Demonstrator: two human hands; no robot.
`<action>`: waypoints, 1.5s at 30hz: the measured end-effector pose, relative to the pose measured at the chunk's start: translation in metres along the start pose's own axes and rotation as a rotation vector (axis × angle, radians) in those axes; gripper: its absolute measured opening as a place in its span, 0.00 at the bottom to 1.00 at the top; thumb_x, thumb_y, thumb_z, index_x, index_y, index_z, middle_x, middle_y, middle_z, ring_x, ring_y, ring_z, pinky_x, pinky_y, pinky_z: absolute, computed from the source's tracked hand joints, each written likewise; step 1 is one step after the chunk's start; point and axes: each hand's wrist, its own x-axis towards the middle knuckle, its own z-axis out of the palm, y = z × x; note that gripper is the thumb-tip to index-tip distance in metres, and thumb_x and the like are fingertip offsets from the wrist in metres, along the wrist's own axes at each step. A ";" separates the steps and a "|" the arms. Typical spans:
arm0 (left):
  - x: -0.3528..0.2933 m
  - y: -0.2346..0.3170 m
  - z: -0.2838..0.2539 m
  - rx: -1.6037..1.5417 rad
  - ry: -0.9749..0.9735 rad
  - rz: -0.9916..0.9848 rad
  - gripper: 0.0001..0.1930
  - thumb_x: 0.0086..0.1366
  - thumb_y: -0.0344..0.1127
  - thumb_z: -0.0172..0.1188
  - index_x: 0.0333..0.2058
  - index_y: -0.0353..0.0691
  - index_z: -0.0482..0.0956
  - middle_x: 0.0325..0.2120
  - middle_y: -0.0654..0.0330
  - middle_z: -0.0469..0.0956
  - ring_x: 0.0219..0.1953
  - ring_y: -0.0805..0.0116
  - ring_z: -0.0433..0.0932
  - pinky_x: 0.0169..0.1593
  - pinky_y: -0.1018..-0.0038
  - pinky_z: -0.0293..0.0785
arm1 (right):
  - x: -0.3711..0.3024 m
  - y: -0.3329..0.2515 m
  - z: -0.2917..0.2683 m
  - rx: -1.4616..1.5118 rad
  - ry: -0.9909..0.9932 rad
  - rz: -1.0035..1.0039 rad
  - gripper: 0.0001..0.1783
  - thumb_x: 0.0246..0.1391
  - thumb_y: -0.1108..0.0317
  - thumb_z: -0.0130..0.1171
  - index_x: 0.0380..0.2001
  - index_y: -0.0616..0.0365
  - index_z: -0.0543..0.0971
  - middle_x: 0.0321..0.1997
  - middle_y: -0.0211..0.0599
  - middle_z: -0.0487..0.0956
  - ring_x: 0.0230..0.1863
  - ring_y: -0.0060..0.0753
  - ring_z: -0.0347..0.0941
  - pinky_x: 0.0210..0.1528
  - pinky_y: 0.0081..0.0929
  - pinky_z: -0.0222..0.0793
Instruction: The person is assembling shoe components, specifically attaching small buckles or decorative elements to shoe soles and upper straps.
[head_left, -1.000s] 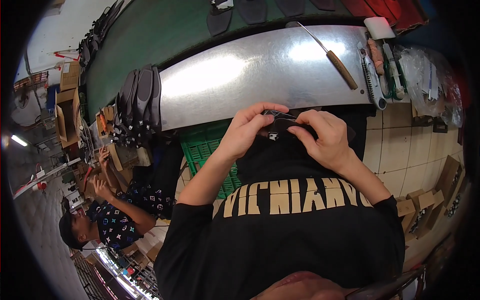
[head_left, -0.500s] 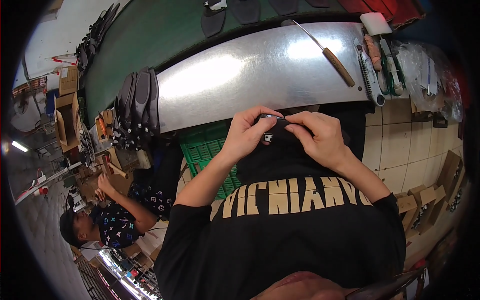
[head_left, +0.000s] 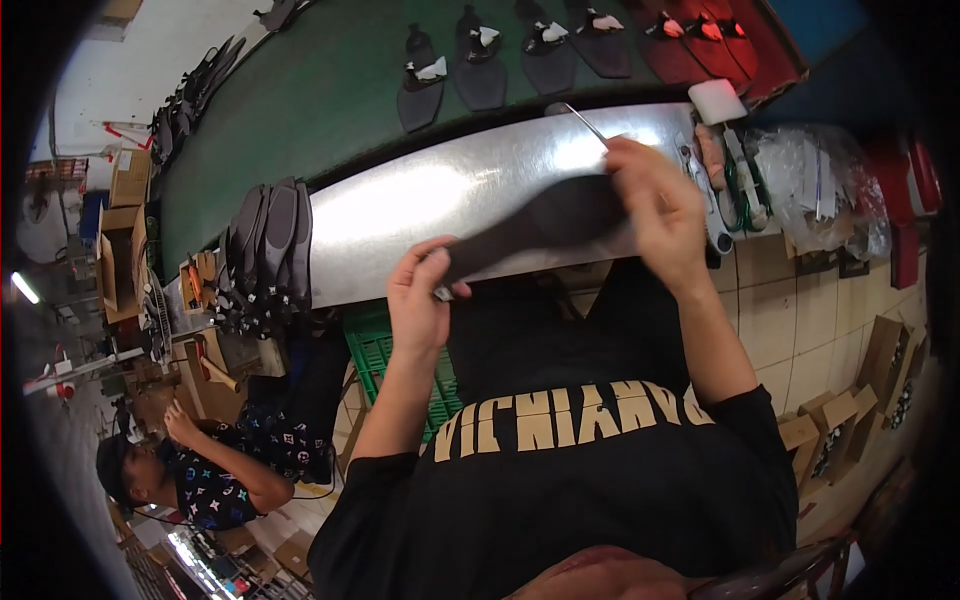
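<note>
A dark sandal sole, blurred by motion, is held tilted over the metal work surface. My left hand pinches its narrow end between thumb and fingers, and a small pale bit shows beneath that hand. By the broad end is my right hand, its fingers curled but smeared. It lies over the place where the shaft of a slim metal tool runs in. The tool's handle is hidden behind this hand, so whether the fingers grip it does not show.
Several soles with straps lie along the green bench. More soles are stacked left of the metal sheet. Cutters, a white block and a plastic bag sit right. A green crate and another person are left.
The sole has come up from my lap over the metal surface. My right hand has moved up to the tool, covering its wooden handle. My left hand has shifted left, and the view has tilted.
</note>
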 end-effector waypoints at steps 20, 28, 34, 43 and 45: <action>0.020 -0.047 0.038 -0.779 0.074 -0.590 0.10 0.63 0.43 0.61 0.37 0.44 0.78 0.33 0.62 0.81 0.33 0.73 0.78 0.20 0.82 0.62 | -0.090 -0.009 0.052 0.377 -0.488 0.628 0.30 0.60 0.77 0.53 0.66 0.58 0.64 0.24 0.30 0.75 0.28 0.18 0.70 0.33 0.17 0.67; 0.012 -0.036 0.049 -0.655 0.148 -0.454 0.10 0.65 0.44 0.59 0.32 0.45 0.76 0.27 0.67 0.78 0.24 0.78 0.71 0.20 0.80 0.59 | -0.080 -0.003 0.043 0.765 -0.389 0.930 0.21 0.67 0.67 0.49 0.61 0.60 0.70 0.24 0.27 0.72 0.21 0.13 0.61 0.23 0.12 0.59; 0.017 -0.035 0.054 -0.141 0.216 0.137 0.28 0.74 0.54 0.41 0.27 0.35 0.78 0.22 0.62 0.78 0.21 0.76 0.72 0.25 0.80 0.65 | -0.086 -0.025 0.051 0.684 -0.549 0.925 0.29 0.66 0.68 0.48 0.69 0.52 0.58 0.23 0.27 0.70 0.19 0.13 0.60 0.22 0.11 0.57; 0.017 -0.029 0.042 0.161 0.126 0.393 0.41 0.73 0.62 0.28 0.23 0.32 0.78 0.20 0.58 0.79 0.24 0.74 0.75 0.33 0.80 0.70 | -0.067 -0.026 0.039 1.170 -0.453 1.142 0.19 0.66 0.69 0.47 0.59 0.55 0.70 0.22 0.27 0.70 0.18 0.15 0.61 0.18 0.12 0.54; 0.014 -0.028 0.041 0.166 0.154 0.393 0.43 0.73 0.64 0.24 0.24 0.32 0.77 0.20 0.58 0.79 0.24 0.73 0.74 0.34 0.80 0.70 | -0.076 -0.034 0.044 0.376 -0.525 0.638 0.15 0.63 0.72 0.51 0.53 0.59 0.75 0.25 0.28 0.74 0.21 0.17 0.68 0.21 0.16 0.61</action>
